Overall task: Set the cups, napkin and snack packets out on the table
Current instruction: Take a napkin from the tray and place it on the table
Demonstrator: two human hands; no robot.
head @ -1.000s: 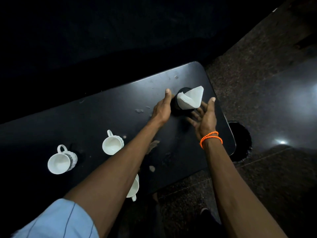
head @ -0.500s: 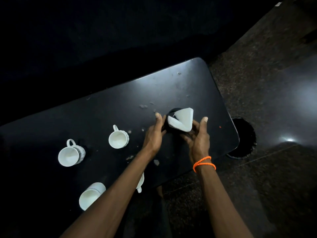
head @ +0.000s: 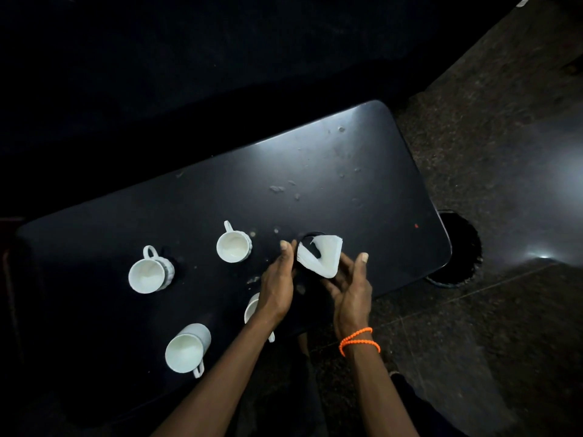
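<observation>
My left hand [head: 277, 287] and right hand [head: 348, 287] cup a dark holder [head: 312, 247] with the white napkin [head: 321, 258] at the frame's centre — fingers loosely curled; four white cups [head: 234, 246] stand lower left on the bench [head: 362, 184].

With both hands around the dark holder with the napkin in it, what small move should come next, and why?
Probably release and draw back both hands. The left hand and right hand flank the dark holder, which looks to sit on the table right of the white cups, with the napkin standing in it. No snack packets show yet.
</observation>
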